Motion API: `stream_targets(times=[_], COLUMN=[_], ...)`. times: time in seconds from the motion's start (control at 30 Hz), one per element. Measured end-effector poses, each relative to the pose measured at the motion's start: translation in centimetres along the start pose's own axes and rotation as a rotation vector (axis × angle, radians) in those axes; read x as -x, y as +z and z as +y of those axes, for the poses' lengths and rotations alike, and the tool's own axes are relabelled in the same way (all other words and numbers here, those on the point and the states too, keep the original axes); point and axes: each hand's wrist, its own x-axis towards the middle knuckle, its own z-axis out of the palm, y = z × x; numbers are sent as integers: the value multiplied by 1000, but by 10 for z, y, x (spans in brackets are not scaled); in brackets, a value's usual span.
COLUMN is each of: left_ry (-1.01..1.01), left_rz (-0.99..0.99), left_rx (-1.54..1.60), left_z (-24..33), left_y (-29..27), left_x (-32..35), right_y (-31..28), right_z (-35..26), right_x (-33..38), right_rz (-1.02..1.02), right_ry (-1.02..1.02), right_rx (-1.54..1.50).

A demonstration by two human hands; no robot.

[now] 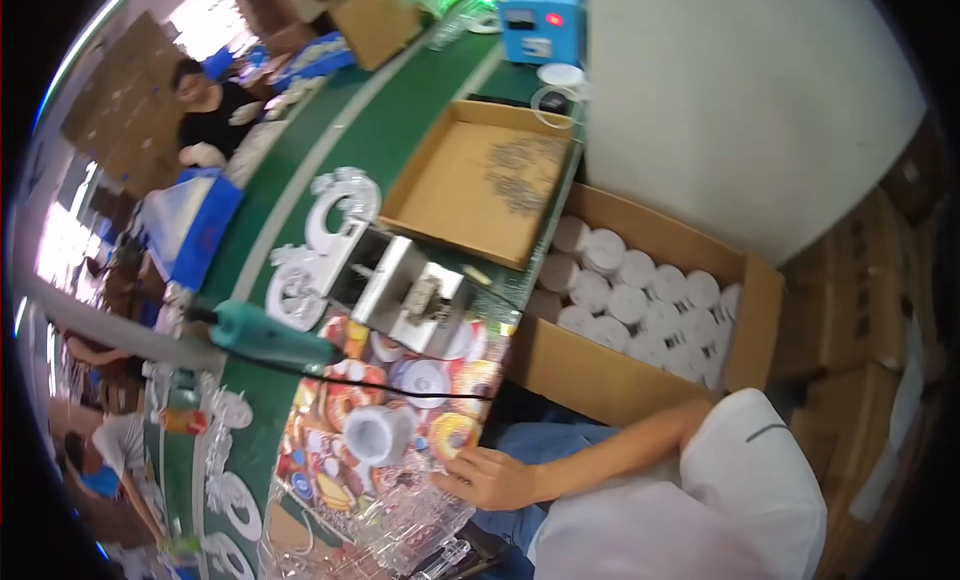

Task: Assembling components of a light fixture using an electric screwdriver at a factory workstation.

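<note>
One bare forearm reaches in from a white sleeve at the lower right; I take it for my right arm. My right hand (pixel 490 477) rests with curled fingers at the near edge of a colourful printed mat (pixel 470 365). It touches a heap of clear plastic parts (pixel 410 520). Whether the fingers hold one of them does not show. A white round socket-like part (pixel 378 432) stands on the mat just left of the hand. My left hand is out of sight.
A green power screwdriver (pixel 265 337) with a black cable lies beside a metal fixture (pixel 400 285). A flat cardboard tray (pixel 450 195) holds small screws, and a carton (pixel 590 380) holds white round caps. White rings (pixel 345 195) lie on the green belt; people work at the left.
</note>
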Motion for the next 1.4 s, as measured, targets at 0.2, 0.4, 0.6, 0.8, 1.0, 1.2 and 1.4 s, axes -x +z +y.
stream_targets(times=[0.2,0.4,0.6,0.8,1.0,1.2,1.4], left_ry=[88,95,111,203,257,333,365], left_rz=[315,250,86,27,-109,-284,-526], left_rx=[-59,-112,-93,-136,-191,-276,-320], left_z=[-32,-61,-71,-27,-43,-47,-52], left_y=[67,74,61,-24,-38,-22,23], left_x=[61,60,45,51,57,71,69], right_y=[-147,-175,-178,-149,-155,-142,-164], right_z=[93,323,507,510,515,520,528], right_x=[56,165,267,220,226,232,241], right_rz=[-119,165,630,1010,1273,1215,1356], right_ry=[-100,1254,1768,1815,1696,1606,1437], right_rx=[-425,-5,-435,-840,-1157,-1344,-1203])
